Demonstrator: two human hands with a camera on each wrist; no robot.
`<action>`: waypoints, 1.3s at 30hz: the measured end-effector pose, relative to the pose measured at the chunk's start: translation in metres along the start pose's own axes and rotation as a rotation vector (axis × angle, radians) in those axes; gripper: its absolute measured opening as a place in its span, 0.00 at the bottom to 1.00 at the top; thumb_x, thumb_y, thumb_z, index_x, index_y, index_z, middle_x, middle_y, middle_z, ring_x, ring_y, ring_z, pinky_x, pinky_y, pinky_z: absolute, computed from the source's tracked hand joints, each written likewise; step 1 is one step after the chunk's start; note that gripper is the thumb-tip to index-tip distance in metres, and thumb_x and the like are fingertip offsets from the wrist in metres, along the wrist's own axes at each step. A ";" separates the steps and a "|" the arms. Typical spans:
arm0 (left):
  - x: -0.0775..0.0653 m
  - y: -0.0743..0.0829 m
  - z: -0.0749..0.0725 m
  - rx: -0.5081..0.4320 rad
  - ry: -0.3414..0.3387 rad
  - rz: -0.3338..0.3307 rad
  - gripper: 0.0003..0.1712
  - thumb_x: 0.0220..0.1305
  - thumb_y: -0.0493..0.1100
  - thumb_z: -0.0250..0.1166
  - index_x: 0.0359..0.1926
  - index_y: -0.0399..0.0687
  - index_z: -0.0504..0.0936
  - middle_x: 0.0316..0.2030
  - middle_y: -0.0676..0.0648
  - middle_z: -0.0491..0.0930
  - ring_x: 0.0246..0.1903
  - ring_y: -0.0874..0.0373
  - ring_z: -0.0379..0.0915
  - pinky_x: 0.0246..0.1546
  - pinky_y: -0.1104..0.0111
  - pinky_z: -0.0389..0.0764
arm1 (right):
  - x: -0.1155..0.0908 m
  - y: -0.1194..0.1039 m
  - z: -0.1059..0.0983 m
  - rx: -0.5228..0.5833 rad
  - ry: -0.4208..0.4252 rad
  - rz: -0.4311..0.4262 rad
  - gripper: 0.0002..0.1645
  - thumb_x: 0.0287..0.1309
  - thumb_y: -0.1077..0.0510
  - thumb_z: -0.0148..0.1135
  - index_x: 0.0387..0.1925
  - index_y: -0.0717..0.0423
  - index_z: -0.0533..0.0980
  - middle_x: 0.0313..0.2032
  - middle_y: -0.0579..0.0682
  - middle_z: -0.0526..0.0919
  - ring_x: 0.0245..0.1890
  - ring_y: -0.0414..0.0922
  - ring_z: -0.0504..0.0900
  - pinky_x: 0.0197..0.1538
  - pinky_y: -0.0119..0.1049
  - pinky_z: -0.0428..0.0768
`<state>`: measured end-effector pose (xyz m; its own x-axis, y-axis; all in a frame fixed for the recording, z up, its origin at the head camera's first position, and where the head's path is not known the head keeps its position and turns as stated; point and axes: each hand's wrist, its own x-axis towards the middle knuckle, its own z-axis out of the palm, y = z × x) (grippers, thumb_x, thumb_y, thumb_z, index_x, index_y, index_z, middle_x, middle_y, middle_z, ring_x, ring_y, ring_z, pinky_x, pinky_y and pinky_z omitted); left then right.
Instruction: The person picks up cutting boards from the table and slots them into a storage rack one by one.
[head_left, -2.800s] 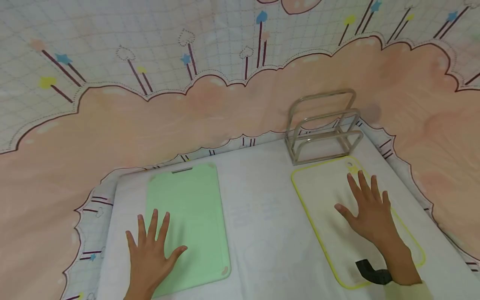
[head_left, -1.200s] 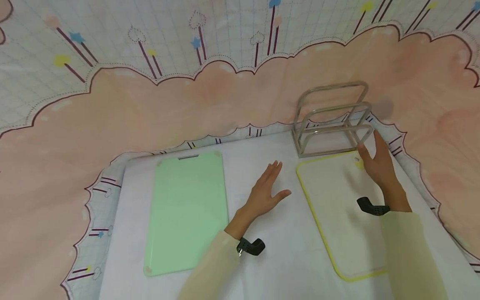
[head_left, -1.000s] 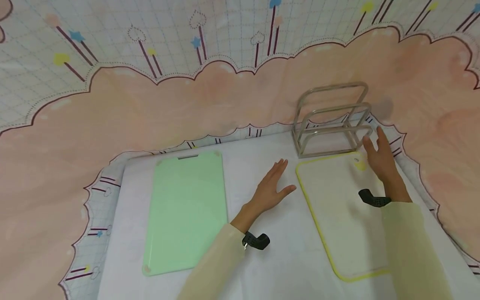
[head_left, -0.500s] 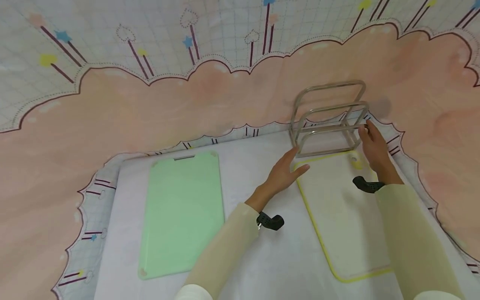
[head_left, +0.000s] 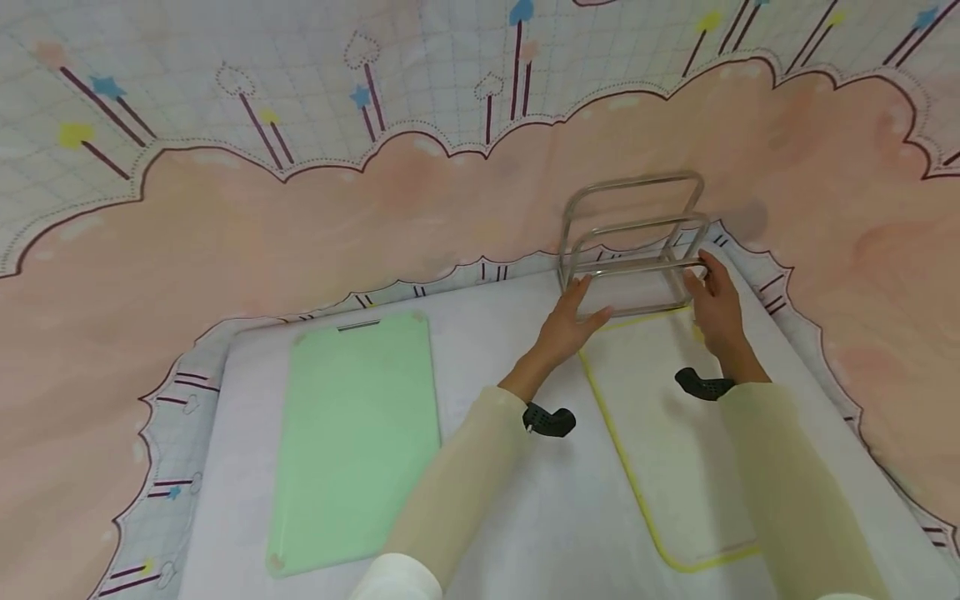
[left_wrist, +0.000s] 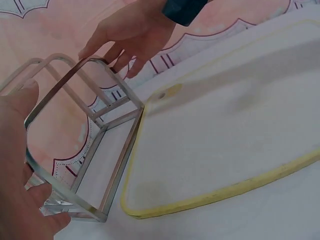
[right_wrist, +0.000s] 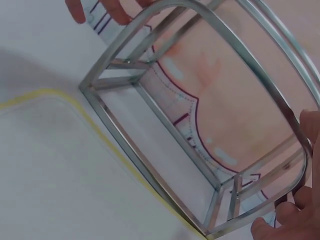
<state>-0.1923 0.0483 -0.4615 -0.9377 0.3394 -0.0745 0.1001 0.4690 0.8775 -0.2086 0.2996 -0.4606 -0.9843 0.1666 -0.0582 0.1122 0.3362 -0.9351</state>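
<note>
In the head view a silvery metal rack (head_left: 637, 267) with three upright loops stands at the back right of the white table. My left hand (head_left: 562, 329) holds its left front side. The right hand (head_left: 722, 321) grips the opposite side. Seen from the left wrist, the left fingers (left_wrist: 40, 192) curl round the front loop's upright, and the right hand (left_wrist: 137, 30) has its thumb at the far corner. The right wrist view shows right fingers (right_wrist: 300, 197) bent round the frame. Touching or nearly touching the rack's base is a white cutting board (head_left: 652, 433) with a yellow rim, partly hidden by the right arm.
A pale green cutting board (head_left: 356, 442) lies flat at the left of the white table (head_left: 495, 375), partly under the left forearm. Behind the table hangs or lies a peach cloth (head_left: 420, 225) with a cloud and star print.
Both hands, earlier spread above the two boards, have moved to the rack. The right reached its side first, then the left. Fingers now curl round the frame. The rack appears unmoved.
</note>
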 end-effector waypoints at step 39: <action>-0.050 -0.034 -0.017 0.025 0.120 0.017 0.46 0.67 0.57 0.59 0.76 0.66 0.40 0.74 0.45 0.43 0.69 0.41 0.49 0.60 0.40 0.59 | -0.025 -0.017 0.047 -0.075 -0.066 -0.054 0.38 0.69 0.46 0.52 0.75 0.42 0.50 0.73 0.44 0.49 0.72 0.47 0.45 0.69 0.47 0.53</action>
<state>-0.1544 0.0012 -0.4797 -0.9687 0.2484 -0.0010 0.1234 0.4849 0.8658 -0.1928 0.2463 -0.4598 -0.9958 0.0855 -0.0342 0.0666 0.4117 -0.9089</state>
